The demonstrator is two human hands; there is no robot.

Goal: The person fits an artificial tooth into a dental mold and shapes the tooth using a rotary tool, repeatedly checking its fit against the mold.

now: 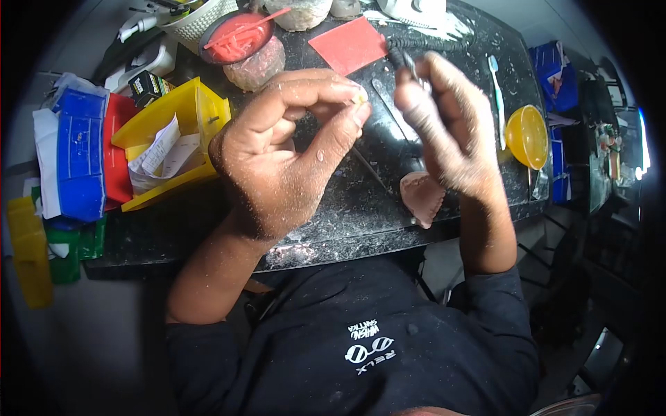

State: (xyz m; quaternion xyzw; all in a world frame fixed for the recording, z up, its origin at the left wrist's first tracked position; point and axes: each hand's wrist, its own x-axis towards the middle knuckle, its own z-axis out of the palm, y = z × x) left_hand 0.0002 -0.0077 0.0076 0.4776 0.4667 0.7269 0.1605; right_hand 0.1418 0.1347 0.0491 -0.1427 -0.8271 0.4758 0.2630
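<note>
Black table (347,211), white dust all over. On it: red sheet (349,46) top centre, toothbrush (497,97) upper right, yellow bowl (527,139) right, pink teeth model (420,197) right of centre, thin rod (372,169) near mid-frame.

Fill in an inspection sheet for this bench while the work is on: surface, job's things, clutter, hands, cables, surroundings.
Surface: black tabletop, strewn with whitish dust.
Job's things: small pale piece, pinched in fingertips; dark tool, blurred; pink toothed piece, lying near the right wrist.
Clutter: red sheet, red strips in a bowl, toothbrush, yellow bowl.
Hands: left hand pinches the pale piece; right hand grips the tool. Both dusty.
Cables: coiled black cord beyond the right hand; its connection to the tool is unclear.
Surroundings: yellow bin with papers and blue bin to the left; dim area to the right.
</note>
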